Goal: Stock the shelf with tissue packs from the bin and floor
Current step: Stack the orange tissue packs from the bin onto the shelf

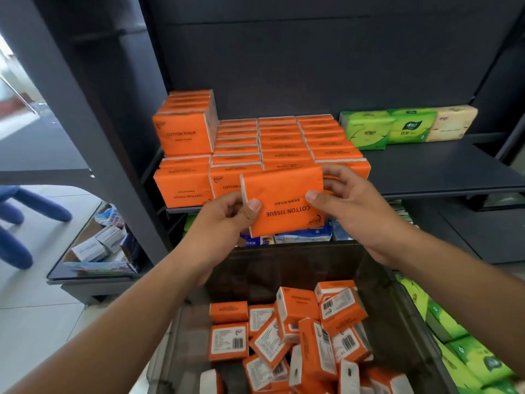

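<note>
Both hands hold one orange "COTTON TISSUE" pack in front of the dark shelf, its print upside down. My left hand pinches its left edge, thumb on the front. My right hand grips its right side, thumb on the front and fingers behind. Behind the pack, rows of orange packs fill the shelf's left half, with a second layer stacked at the far left. Below my arms, a grey bin holds several loose orange packs.
Green packs and a beige pack stand at the shelf's back right; bare shelf lies before them. Green packs lie on the floor right of the bin. Lower left, a shelf holds small boxes. A blue stool stands left.
</note>
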### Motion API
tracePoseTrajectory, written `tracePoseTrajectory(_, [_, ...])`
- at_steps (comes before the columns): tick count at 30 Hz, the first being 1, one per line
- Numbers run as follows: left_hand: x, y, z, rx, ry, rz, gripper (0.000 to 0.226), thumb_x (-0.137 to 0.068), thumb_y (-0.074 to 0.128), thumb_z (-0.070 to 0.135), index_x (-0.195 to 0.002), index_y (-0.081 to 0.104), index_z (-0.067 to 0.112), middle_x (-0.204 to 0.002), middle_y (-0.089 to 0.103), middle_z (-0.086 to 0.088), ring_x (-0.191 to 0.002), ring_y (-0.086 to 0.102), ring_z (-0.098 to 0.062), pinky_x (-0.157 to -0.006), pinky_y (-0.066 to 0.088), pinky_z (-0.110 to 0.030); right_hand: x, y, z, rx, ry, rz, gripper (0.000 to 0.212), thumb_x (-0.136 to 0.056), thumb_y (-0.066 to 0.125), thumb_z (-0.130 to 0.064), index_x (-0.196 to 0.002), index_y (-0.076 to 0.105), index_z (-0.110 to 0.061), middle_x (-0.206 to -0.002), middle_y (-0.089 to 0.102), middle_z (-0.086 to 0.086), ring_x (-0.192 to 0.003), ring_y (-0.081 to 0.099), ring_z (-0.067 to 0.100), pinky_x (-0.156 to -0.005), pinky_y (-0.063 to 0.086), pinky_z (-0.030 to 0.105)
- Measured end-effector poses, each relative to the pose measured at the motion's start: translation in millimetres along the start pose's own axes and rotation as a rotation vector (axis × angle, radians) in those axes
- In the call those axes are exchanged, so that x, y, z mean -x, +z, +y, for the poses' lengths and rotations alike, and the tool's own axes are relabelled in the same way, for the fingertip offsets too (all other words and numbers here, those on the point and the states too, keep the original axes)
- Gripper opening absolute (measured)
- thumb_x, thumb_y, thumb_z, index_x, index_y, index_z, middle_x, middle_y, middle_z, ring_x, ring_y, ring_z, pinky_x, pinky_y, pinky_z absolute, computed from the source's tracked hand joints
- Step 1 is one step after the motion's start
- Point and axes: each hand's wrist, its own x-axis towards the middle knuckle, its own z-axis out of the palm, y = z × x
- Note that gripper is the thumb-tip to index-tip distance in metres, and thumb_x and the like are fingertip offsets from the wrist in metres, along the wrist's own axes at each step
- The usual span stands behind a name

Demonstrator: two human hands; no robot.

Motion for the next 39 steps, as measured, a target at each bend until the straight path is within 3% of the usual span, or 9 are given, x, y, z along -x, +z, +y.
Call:
tracePoseTrajectory(3, [-3,-11,5,0.105,-0.009,0.057,0.037,-0.093,0.057,0.042,-0.127,0.058,0.029,-0.110,0.073,0.003,-0.096,0.071,-0.012,-0.078,0.057,-0.031,-6,11,-5,0.011,-0.026,0.012,0.045,-0.094,0.065,-0.015,-0.134,0.050,-0.028,-0.121,0.068,-0.004,-0.104,0.070,0.012,-0.089,0.057,0.034])
tracePoseTrajectory(7, [-11,-29,7,0.274,-0.051,0.158,0.043,-0.091,0.067,0.034,-0.131,0.055,0.026,-0.112,0.072,-0.001,-0.103,0.070,-0.020,-0.090,0.057,-0.045,-23,29,-14,0.017,-0.050,0.035,0.048,-0.093,0.066,-0.017,-0.134,0.049,-0.036,-0.122,0.067,-0.005,-0.102,0.070,0.010,-0.087,0.056,0.032])
tracePoseTrajectory(11, [-20,-49,5,0.283,0.011,0.367,0.030,-0.093,0.067,0.023,-0.122,0.059,0.025,-0.111,0.068,0.003,-0.102,0.068,-0.017,-0.091,0.056,-0.046,-52,59,-25,-0.002,-0.052,0.064,0.042,-0.094,0.066,-0.016,-0.125,0.051,-0.040,-0.119,0.068,-0.006,-0.105,0.068,0.015,-0.086,0.057,0.034])
tracePoseTrajectory(18, [-36,-83,3,0.050,0.138,0.631,0.030,-0.094,0.058,0.010,-0.117,0.050,0.028,-0.097,0.059,0.012,-0.087,0.061,-0.004,-0.066,0.045,-0.020,-106,120,-39,-0.003,-0.062,0.054,0.043,-0.096,0.063,-0.011,-0.134,0.051,-0.027,-0.117,0.067,-0.004,-0.101,0.067,0.015,-0.069,0.052,0.024])
tracePoseTrajectory(23, [-45,-97,-7,-0.225,0.258,0.613,0.050,-0.090,0.052,0.004,-0.128,0.041,0.034,-0.121,0.050,0.006,-0.104,0.052,-0.005,-0.085,0.048,-0.030,-138,153,-36,0.022,-0.077,0.033,0.043,-0.096,0.064,-0.010,-0.131,0.050,-0.031,-0.117,0.065,-0.005,-0.102,0.064,0.013,-0.073,0.050,0.026])
tracePoseTrajectory(25, [-50,-97,-15,-0.446,0.283,0.583,0.059,-0.088,0.053,0.007,-0.141,0.033,0.026,-0.133,0.041,-0.001,-0.114,0.049,-0.019,-0.092,0.046,-0.039,-149,163,-33,0.030,-0.078,0.033,0.042,-0.096,0.063,-0.010,-0.129,0.049,-0.031,-0.119,0.064,-0.005,-0.104,0.064,0.015,-0.076,0.053,0.031])
tracePoseTrajectory(30, [-68,-98,-24,-0.867,0.070,0.429,0.067,-0.096,0.046,0.031,-0.154,0.013,0.027,-0.161,0.007,-0.015,-0.142,0.022,-0.036,-0.116,0.022,-0.050,-173,180,-23,0.046,-0.083,0.067,0.046,-0.095,0.063,-0.008,-0.132,0.046,-0.029,-0.119,0.063,-0.005,-0.108,0.065,0.018,-0.090,0.055,0.039])
tracePoseTrajectory(35, [-86,-103,-31,-0.965,0.059,0.334,0.062,-0.100,0.039,0.039,-0.155,0.013,0.027,-0.164,0.001,-0.010,-0.147,0.010,-0.044,-0.120,0.011,-0.053,-188,189,-13,0.077,-0.061,0.111,0.041,-0.096,0.062,-0.012,-0.132,0.047,-0.026,-0.125,0.060,-0.005,-0.110,0.062,0.017,-0.094,0.054,0.042])
tracePoseTrajectory(39, [-93,-106,-33,-0.976,0.067,0.295,0.060,-0.102,0.036,0.041,-0.156,0.011,0.029,-0.165,0.003,-0.006,-0.148,0.005,-0.043,-0.120,0.007,-0.052,-196,192,-9,0.095,-0.093,0.153,0.033,-0.097,0.060,-0.009,-0.120,0.048,-0.031,-0.110,0.056,-0.009,-0.098,0.059,0.012,-0.080,0.050,0.032])
